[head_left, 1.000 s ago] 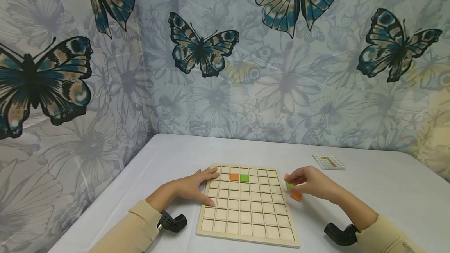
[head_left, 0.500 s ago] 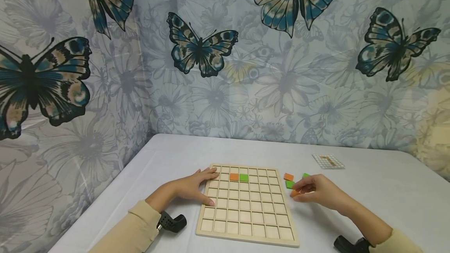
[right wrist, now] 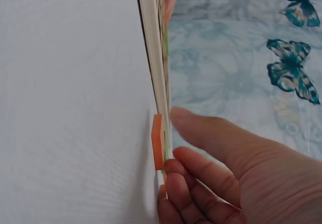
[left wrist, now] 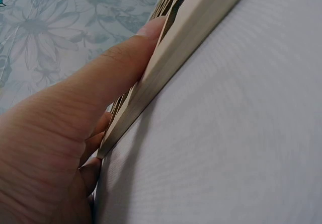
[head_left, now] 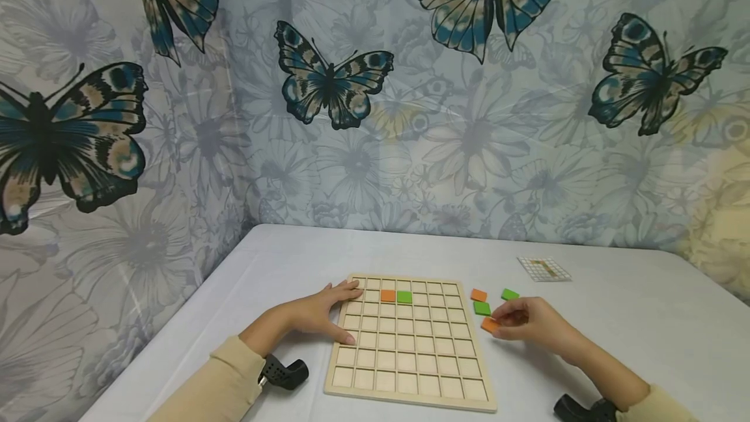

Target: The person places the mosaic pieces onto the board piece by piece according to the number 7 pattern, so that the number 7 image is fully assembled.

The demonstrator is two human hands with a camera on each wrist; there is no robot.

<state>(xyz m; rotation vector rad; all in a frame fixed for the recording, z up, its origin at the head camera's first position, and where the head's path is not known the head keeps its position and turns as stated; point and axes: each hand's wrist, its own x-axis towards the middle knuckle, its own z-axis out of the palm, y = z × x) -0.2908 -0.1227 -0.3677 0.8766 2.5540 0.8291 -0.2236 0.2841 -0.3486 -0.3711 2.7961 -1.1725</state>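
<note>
A wooden grid board [head_left: 410, 401] lies flat on the table, with an orange tile [head_left: 388, 295] and a green tile [head_left: 404, 297] side by side in its second row from the back. My left hand [head_left: 319, 311] rests on the board's left edge, fingers spread; its thumb [left wrist: 113, 65] lies over the rim in the left wrist view. Beyond the board's right edge, my right hand [head_left: 533, 323] is at another orange tile [right wrist: 158, 142], fingertips right by it and thumb apart from the index finger. That tile lies on the table.
A loose orange tile [head_left: 478, 295] and two green tiles, one near [head_left: 482, 309] and one farther right [head_left: 510, 294], lie beside the board. Behind them is a small card [head_left: 543, 269] with a grid pattern. A butterfly-print curtain [head_left: 357, 174] hangs behind the white table [head_left: 305, 249].
My right hand has drawn back to the right and nearer, off the back tiles to the nearest orange one, uncovering the orange and green tiles. The left hand has stayed on the board.
</note>
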